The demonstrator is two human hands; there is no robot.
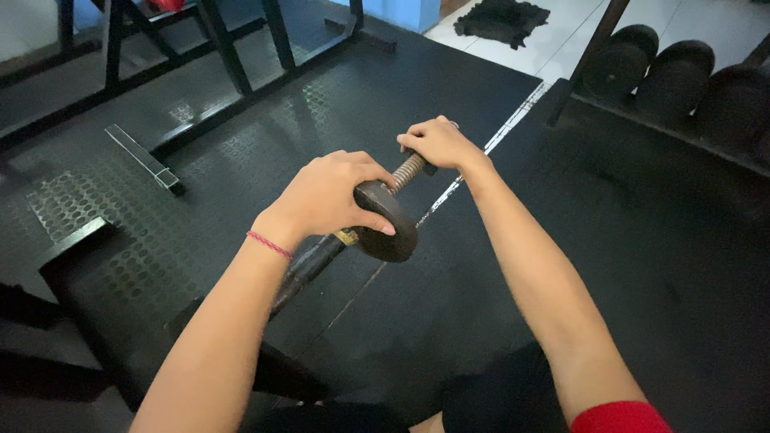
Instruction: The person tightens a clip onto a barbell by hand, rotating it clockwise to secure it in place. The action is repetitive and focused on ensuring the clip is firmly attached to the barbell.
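Head view: a small black weight plate (387,221), round, matte and scuffed, sits on the threaded end of a dumbbell bar (407,170), held above the floor mat (200,160). The left hand (329,196) curls over the plate's rim; the right hand (437,143) is closed around the bar's tip, hiding whatever may sit there. This looks like the plate being worked along the ribbed metal thread, which calls for a steady bar. A rack of dark dumbbells (674,80) stands well apart.
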